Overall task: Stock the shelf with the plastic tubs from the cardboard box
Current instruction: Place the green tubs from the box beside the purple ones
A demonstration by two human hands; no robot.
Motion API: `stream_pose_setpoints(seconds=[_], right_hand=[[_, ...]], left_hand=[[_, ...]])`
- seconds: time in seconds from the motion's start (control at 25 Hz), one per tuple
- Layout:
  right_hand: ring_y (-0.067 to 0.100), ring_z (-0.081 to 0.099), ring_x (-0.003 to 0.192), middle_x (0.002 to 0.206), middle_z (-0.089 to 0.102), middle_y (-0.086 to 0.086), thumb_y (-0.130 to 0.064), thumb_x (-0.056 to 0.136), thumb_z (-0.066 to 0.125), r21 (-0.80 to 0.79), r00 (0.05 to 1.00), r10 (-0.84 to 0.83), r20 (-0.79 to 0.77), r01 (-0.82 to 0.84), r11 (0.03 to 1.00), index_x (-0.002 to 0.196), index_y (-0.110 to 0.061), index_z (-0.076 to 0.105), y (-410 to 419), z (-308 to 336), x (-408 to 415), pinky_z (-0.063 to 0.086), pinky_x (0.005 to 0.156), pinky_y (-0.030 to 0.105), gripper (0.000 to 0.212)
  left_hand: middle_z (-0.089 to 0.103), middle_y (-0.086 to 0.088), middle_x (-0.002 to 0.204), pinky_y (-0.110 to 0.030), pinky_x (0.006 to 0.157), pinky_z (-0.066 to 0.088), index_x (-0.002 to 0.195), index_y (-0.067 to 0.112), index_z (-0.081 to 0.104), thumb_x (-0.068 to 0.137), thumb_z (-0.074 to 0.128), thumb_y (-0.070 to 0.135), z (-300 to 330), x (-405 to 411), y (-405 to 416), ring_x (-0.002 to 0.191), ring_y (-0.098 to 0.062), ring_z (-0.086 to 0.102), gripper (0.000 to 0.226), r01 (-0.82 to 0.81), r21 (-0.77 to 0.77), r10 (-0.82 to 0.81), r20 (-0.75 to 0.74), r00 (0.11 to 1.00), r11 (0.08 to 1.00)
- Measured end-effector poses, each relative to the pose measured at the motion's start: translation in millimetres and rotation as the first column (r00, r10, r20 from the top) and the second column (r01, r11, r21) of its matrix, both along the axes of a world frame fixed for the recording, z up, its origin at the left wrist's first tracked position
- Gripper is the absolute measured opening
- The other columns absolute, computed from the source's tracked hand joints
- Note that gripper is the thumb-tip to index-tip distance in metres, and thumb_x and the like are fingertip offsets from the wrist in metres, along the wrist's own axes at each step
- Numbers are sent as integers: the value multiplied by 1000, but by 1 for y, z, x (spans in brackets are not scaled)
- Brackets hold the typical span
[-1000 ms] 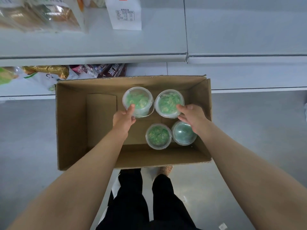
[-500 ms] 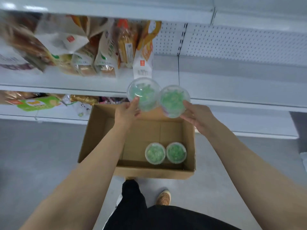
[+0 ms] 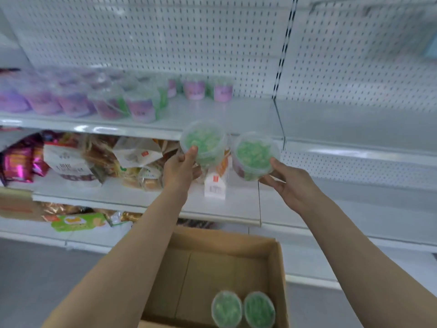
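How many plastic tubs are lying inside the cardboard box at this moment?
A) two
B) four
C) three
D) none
A: two green-filled tubs sit side by side in the cardboard box, while the left hand and right hand each hold one tub up near the shelf.

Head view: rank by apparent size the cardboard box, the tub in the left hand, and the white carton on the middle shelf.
1. Cardboard box, largest.
2. Tub in the left hand.
3. White carton, smallest, though it stands farther off and is partly hidden.
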State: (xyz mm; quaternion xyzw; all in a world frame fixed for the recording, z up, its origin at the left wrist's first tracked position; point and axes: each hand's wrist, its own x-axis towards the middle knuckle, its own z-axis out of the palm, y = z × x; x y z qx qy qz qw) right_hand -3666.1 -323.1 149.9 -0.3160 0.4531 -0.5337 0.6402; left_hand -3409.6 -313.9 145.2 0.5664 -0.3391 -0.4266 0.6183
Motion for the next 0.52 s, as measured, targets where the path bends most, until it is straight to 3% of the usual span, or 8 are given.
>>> stream_pose_setpoints(seconds=[0.16, 0.24, 0.4, 0.52], right_hand=[[31, 68, 109, 117, 70, 20, -16, 88, 72, -73, 999, -36, 11, 36, 997, 108, 12, 66, -31, 33, 15, 53, 98, 41, 36], [27, 70, 106, 116, 71, 18, -17, 87, 72, -95, 999, -46, 5, 47, 994, 108, 10, 66, -44, 45, 25, 54, 97, 41, 35], [24, 71, 99, 114, 71, 17, -18, 86, 75, -99, 997, -70, -28, 67, 993, 108, 10, 67, -68, 59, 43, 59, 88, 36, 37], [28, 71, 88, 107, 68, 17, -21, 83, 78, -74, 993, -101, -61, 96, 993, 109, 9, 67, -83, 60, 54, 61, 80, 31, 41]], left_hand=[[73, -14, 93, -40, 79, 60, 93, -1, 67, 87, 66, 46, 27, 15, -41, 82, -28, 72, 48, -79, -1, 79, 2, 997, 997], [72, -11, 85, -42, 79, 60, 89, 2, 67, 84, 66, 55, 33, 24, -65, 75, -26, 71, 53, -117, 47, 115, 47, 992, 992], [68, -10, 70, -46, 83, 57, 68, 9, 64, 80, 59, 67, 40, 39, -104, 78, -35, 70, 59, -195, 160, 173, 142, 975, 968], [71, -14, 84, -37, 70, 53, 85, 5, 68, 81, 52, 71, 45, 42, -123, 81, -33, 67, 69, -195, 249, 133, 244, 961, 949]])
